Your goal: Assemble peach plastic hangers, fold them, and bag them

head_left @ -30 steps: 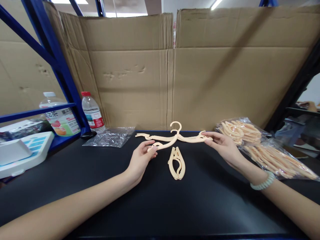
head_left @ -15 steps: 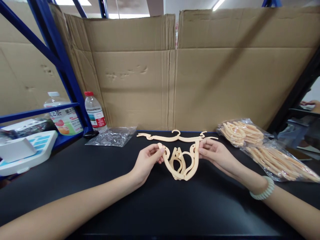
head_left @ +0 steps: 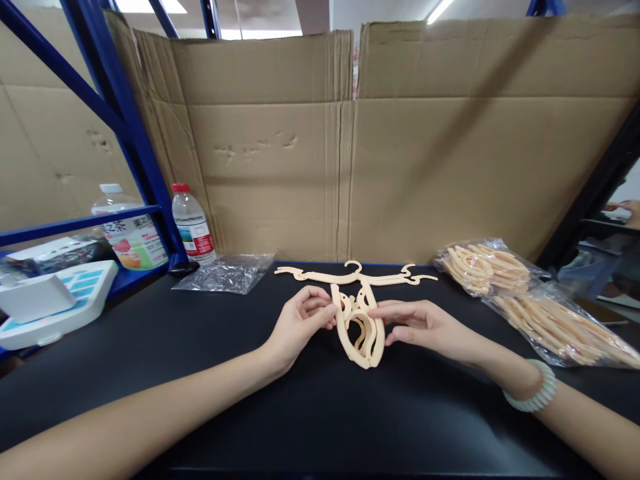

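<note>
Here, my left hand (head_left: 303,322) is pinching the left side of the folded hanger (head_left: 361,328) on the black table (head_left: 210,373), fingers curled. At its 3 o'clock, my right hand (head_left: 425,327) is pressing the other side with fingertips together. An unfolded hanger (head_left: 320,275) is lying at 12 o'clock.

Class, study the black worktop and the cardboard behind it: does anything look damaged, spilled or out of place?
Nothing is spilled. Only the cardboard backing shows dents and creases. Both hands, left hand and right hand, press a folded hanger together; an unfolded hanger lies flat behind it.
</note>
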`<state>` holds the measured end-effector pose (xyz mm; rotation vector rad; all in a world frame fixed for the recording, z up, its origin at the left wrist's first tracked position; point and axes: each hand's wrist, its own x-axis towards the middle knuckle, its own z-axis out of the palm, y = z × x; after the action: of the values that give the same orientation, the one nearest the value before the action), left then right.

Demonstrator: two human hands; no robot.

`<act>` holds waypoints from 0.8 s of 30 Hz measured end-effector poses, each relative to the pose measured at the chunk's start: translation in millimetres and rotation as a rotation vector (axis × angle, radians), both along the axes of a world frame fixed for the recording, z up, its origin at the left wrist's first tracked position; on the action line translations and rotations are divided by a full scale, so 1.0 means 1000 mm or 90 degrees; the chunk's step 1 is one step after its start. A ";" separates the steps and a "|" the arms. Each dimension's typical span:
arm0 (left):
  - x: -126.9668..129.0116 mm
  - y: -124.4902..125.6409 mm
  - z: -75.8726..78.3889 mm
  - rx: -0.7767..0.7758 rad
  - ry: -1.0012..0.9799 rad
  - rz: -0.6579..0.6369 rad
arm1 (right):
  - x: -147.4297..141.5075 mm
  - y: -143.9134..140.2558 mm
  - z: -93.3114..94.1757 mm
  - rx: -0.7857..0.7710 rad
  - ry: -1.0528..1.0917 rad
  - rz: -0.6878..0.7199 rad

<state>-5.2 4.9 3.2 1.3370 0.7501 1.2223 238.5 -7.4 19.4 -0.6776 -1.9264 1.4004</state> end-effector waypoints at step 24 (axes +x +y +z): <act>-0.002 -0.004 -0.002 0.067 0.046 -0.164 | 0.002 -0.001 -0.002 0.028 0.057 -0.010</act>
<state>-7.1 0.8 1.4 1.5198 0.5491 1.0233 240.2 -8.8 17.1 -0.5976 -1.8719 1.3529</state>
